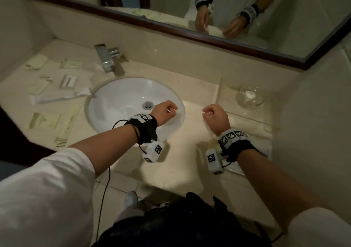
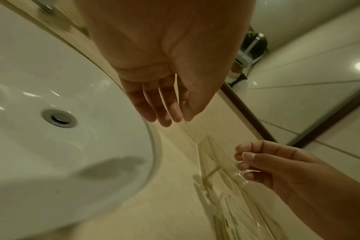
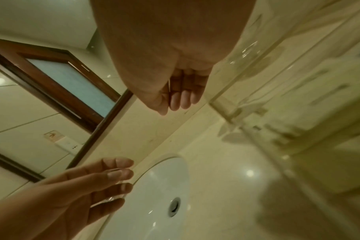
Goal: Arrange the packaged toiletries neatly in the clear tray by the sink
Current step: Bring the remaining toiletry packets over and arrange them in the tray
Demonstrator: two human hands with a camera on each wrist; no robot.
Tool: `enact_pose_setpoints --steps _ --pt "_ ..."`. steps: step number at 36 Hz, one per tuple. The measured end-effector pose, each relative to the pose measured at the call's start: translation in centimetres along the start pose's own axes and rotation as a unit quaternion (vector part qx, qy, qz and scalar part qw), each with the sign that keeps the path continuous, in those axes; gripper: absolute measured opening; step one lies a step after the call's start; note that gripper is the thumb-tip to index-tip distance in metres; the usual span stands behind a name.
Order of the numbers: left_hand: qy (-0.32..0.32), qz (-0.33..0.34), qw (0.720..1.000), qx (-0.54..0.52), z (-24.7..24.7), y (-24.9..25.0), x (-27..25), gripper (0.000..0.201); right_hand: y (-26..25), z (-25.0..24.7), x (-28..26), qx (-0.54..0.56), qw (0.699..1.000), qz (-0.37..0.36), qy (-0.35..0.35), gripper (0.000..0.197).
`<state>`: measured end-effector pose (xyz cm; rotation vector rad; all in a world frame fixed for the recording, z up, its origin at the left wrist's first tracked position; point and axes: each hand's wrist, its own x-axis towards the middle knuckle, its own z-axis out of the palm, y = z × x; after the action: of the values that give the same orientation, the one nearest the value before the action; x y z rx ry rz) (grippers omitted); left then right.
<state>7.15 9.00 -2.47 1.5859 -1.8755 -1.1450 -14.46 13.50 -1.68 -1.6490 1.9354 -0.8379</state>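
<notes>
Several packaged toiletries lie scattered on the counter left of the sink: pale green sachets (image 1: 36, 61), a white box (image 1: 68, 81) and a long white packet (image 1: 57, 97). My left hand (image 1: 168, 109) hovers over the sink's right rim and my right hand (image 1: 212, 112) over the counter. Both have curled fingers that pinch opposite edges of a clear tray (image 1: 191, 117), which is barely visible. Glints of it show at my right fingers (image 2: 241, 164) and across my left fingers (image 3: 115, 172).
The white sink (image 1: 117, 102) sits mid-counter with a chrome faucet (image 1: 107, 57) behind it. At the right stand another clear holder (image 1: 247, 117) and a glass bowl (image 1: 249, 97). A framed mirror (image 1: 171, 28) runs along the back wall.
</notes>
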Motion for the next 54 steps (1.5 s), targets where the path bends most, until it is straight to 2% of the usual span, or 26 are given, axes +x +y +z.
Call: enact_pose_setpoints --steps 8,13,17,22,27,31,36,41,47,54 --pt "0.1 -0.07 0.992 0.02 -10.9 -8.2 -3.7 0.02 -8.6 8.3 0.6 0.027 0.998 -0.002 -0.064 0.014" --pt "0.157 -0.143 0.976 0.035 -17.7 -14.7 -6.3 0.022 -14.4 14.8 0.0 0.034 0.993 0.008 -0.111 0.016" --pt "0.168 -0.205 0.963 0.052 -22.3 -19.5 -8.2 0.022 -18.0 19.5 -0.2 0.033 0.987 -0.004 -0.157 0.016" --pt "0.167 -0.259 0.95 0.046 -26.3 -24.4 -10.7 0.025 -21.7 24.8 0.4 -0.031 0.975 -0.048 -0.213 0.021" --pt "0.121 -0.286 0.948 0.07 -27.8 -27.5 -12.7 0.033 -25.4 29.2 1.1 -0.121 0.95 -0.107 -0.267 0.029" --pt "0.069 -0.265 0.958 0.08 -27.7 -28.2 -13.5 0.031 -27.9 31.7 1.8 -0.199 0.921 -0.147 -0.301 0.035" --pt "0.031 -0.24 0.964 0.11 -27.1 -28.0 -13.5 0.042 -29.8 33.8 2.1 -0.276 0.885 -0.203 -0.317 0.044" --pt "0.02 -0.23 0.959 0.167 -27.0 -27.0 -13.3 0.054 -31.1 35.1 1.6 -0.353 0.827 -0.295 -0.324 0.057" --pt "-0.011 -0.231 0.954 0.192 -26.9 -26.3 -12.8 0.052 -31.6 36.0 1.4 -0.407 0.749 -0.395 -0.343 0.061" --pt "-0.045 -0.238 0.95 0.198 -27.2 -25.8 -12.2 0.043 -32.3 37.0 1.3 -0.423 0.73 -0.4 -0.358 0.049"
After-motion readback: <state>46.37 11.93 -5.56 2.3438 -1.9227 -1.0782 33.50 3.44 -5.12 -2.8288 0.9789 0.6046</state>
